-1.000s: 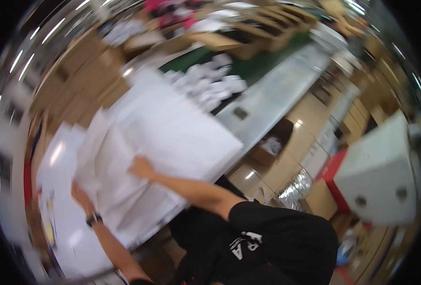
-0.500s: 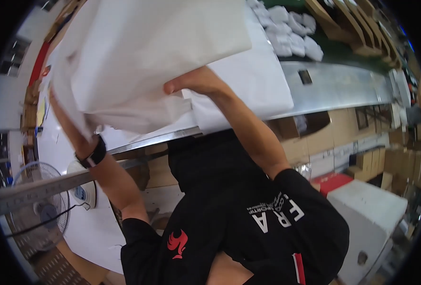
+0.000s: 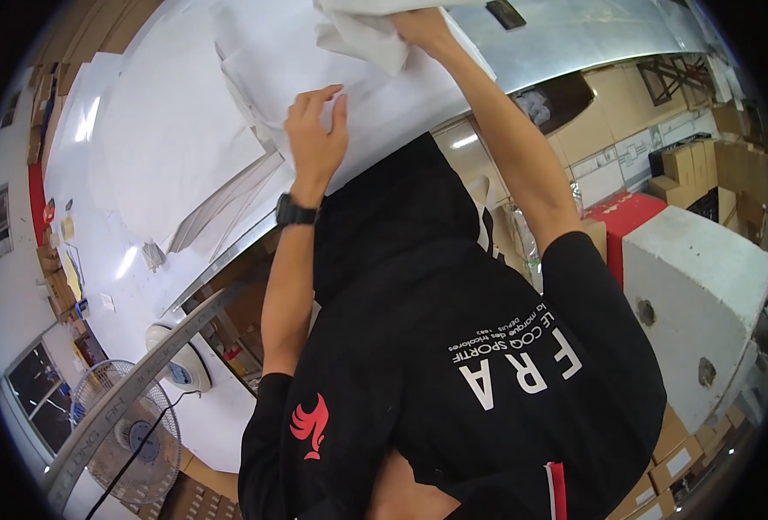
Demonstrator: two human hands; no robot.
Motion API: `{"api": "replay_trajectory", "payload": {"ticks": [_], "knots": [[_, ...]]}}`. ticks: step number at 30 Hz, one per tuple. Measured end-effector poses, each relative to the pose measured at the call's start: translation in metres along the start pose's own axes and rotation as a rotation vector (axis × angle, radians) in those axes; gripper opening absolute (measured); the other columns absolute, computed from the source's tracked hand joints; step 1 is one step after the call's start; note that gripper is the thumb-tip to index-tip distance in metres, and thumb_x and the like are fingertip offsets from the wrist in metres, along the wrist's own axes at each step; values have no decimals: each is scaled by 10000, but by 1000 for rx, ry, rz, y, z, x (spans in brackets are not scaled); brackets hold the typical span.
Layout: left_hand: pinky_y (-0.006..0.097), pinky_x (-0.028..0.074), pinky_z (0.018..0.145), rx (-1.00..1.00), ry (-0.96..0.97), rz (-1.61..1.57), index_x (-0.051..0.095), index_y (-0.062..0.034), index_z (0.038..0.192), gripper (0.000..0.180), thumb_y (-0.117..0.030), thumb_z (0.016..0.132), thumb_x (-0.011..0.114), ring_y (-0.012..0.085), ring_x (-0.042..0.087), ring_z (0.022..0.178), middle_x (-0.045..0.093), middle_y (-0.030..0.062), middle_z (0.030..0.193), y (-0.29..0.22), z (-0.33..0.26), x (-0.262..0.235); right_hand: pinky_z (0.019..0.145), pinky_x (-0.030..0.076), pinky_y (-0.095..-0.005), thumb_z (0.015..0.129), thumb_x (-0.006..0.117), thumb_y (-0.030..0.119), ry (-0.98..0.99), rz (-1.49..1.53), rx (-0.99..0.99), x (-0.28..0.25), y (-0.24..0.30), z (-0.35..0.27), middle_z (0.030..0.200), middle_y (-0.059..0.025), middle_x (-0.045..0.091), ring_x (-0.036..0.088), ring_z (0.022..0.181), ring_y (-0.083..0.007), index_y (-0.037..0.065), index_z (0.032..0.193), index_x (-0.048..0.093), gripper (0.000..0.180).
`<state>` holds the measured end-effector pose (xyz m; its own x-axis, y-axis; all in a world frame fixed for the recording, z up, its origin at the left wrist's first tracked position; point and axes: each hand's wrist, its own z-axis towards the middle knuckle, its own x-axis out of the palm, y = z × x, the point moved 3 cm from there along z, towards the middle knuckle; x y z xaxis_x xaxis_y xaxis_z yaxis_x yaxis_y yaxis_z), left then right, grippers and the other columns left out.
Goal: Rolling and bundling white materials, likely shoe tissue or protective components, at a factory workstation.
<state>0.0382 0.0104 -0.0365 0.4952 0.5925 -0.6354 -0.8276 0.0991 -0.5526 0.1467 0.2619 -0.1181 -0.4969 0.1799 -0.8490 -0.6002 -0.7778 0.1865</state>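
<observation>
At the top of the head view, my right hand is closed on a crumpled white sheet, which runs out of view at the upper edge. Whether it is cloth or paper I cannot tell. My left hand, with a black watch on its wrist, has its thumb and fingers apart and holds nothing. It hovers over white sheet material at the table's front edge. Left of it lies a stack of flat white sheets, its layered edges fanned out toward me.
A metal tabletop carries a small dark flat object at the upper right. Below left are a metal bar, a standing fan and a white rounded device. On the right stand a red-and-white box and cardboard boxes.
The large sheet raised before me has swung away to the upper right, bunched in my right hand. My left hand has come rightward, free of it. The stack on the left now shows.
</observation>
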Motion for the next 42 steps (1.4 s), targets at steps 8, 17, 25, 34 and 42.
{"api": "replay_trajectory", "payload": {"ticks": [8, 17, 25, 34, 42], "knots": [[570, 380, 1021, -499, 128, -402, 668, -59, 1187, 362, -326, 943, 671, 292, 607, 1118, 682, 137, 1157, 18, 10, 23, 672, 539, -457, 756, 710, 247, -204, 812, 645, -28, 52, 3, 792, -253, 703, 699, 761, -417, -46, 890, 695, 322], [583, 312, 1146, 80, 363, 240, 430, -92, 1502, 755, -143, 810, 726, 378, 435, 1380, 514, 111, 1468, -23, -60, 6, 914, 510, -498, 846, 654, 198, -285, 958, 682, -50, 58, 1, 1132, -348, 639, 616, 1095, -491, -67, 1252, 520, 503], [538, 331, 1149, 118, 290, 339, 637, -191, 1327, 536, -110, 801, 705, 365, 480, 1339, 573, 110, 1376, -35, -79, 3, 852, 552, -422, 902, 667, 154, -135, 1262, 180, -53, 68, -82, 1149, -188, 686, 688, 1003, -302, 94, 1220, 673, 323], [573, 359, 1088, -157, -29, -111, 714, -151, 1161, 378, -154, 785, 736, 400, 519, 1260, 613, 162, 1252, 9, -136, -10, 1082, 341, -517, 714, 777, 158, 171, 286, -438, -100, 131, -102, 1280, -152, 613, 485, 1291, -376, 255, 1093, 766, 391], [462, 469, 940, 156, 117, 154, 696, -106, 1043, 250, -69, 798, 661, 323, 650, 1020, 691, 130, 1015, 1, -13, -28, 1012, 402, -454, 823, 675, 289, 1083, 305, -236, -137, 106, -8, 1210, -145, 654, 594, 1153, -368, 173, 1208, 679, 402]]}}
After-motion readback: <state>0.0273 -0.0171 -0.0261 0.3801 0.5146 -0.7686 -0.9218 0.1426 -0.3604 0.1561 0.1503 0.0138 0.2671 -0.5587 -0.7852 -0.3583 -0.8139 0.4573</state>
